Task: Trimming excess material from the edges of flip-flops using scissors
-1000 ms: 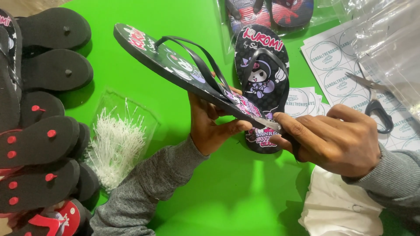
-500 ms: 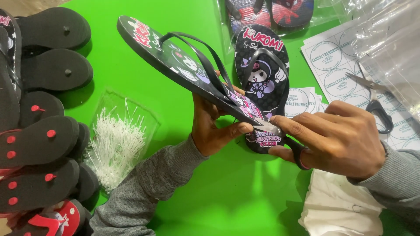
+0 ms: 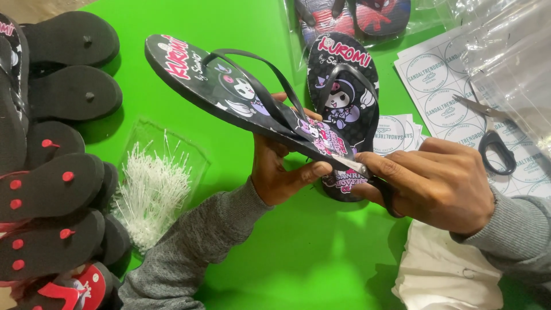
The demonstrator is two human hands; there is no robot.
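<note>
A black flip-flop [image 3: 229, 92] with a cartoon print and pink lettering is held tilted above the green table [image 3: 275, 258]. My left hand [image 3: 281, 172] grips it from below at the middle, thumb pressed to its edge. My right hand [image 3: 436, 183] pinches the heel end and also holds a dark tool whose kind I cannot tell. A second matching flip-flop [image 3: 344, 97] lies flat on the table just behind the held one.
Stacked black flip-flops [image 3: 51, 172] with red plugs fill the left edge. A clear bag of white plastic tag pins [image 3: 152, 189] lies beside them. Round label sheets [image 3: 447, 86], scissors [image 3: 493, 138] and clear plastic bags [image 3: 511, 51] sit at the right; white cloth [image 3: 447, 275] lies below.
The held flip-flop has tipped a little, its toe end lower and its printed face turned more toward me. My right hand has shifted slightly left along the heel.
</note>
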